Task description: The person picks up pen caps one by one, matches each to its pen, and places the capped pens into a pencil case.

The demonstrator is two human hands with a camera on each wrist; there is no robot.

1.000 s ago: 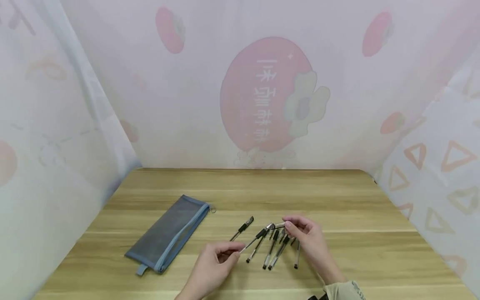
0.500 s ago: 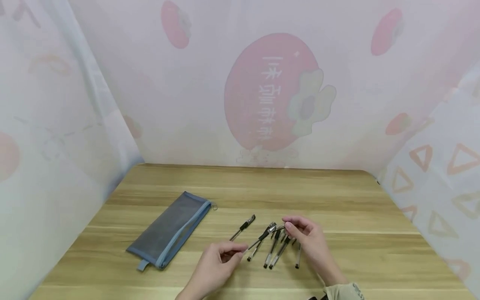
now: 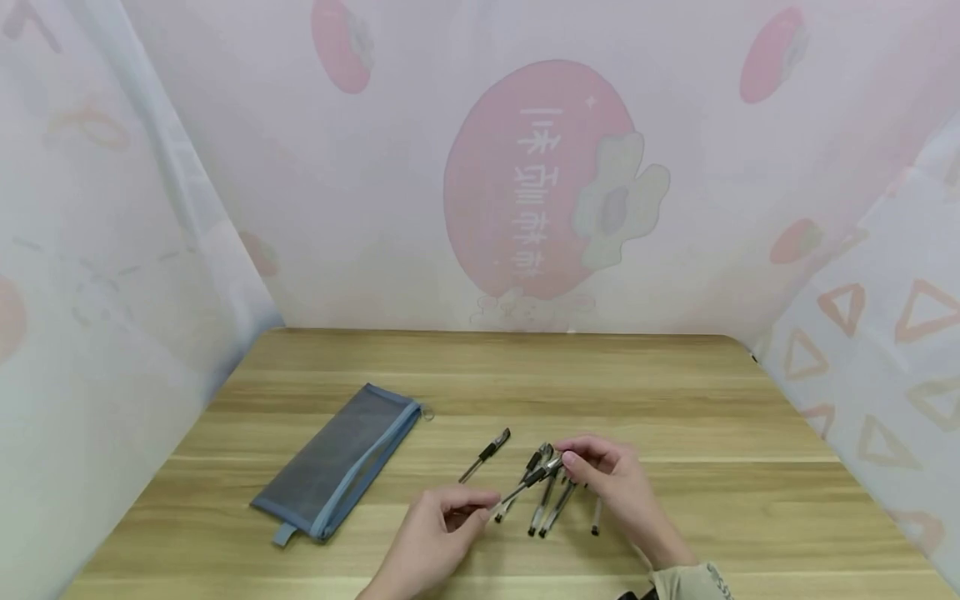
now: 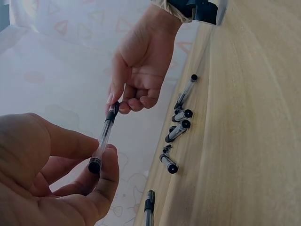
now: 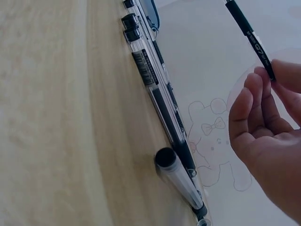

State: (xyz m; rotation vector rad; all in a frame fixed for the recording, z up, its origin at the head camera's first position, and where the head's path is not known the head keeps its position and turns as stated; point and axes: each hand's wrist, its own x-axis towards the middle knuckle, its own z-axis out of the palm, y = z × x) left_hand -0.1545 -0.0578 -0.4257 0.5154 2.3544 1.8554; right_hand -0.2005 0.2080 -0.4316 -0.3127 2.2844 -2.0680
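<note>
Both hands hold one gel pen (image 3: 517, 493) above the table, slanting up to the right. My left hand (image 3: 429, 532) pinches its clear barrel near the black end plug, seen close in the left wrist view. At the other end my right hand (image 3: 617, 485) pinches the tip of the dark cap (image 5: 260, 51), which carries a G7 marking and lies in line with the black grip. Beneath the hands, several similar pens (image 3: 556, 510) lie side by side, partly hidden by the right hand. One more pen (image 3: 485, 455) lies apart, behind the left hand.
A grey-blue mesh zip pouch (image 3: 333, 462) lies flat on the wooden table (image 3: 712, 400), left of the pens. Pale printed curtains (image 3: 375, 208) enclose the table at the back and both sides.
My right hand has shifted slightly left, and my left hand slightly right. The slim piece in my right fingers, earlier at an angle to the pen, now lines up with it as its cap.
</note>
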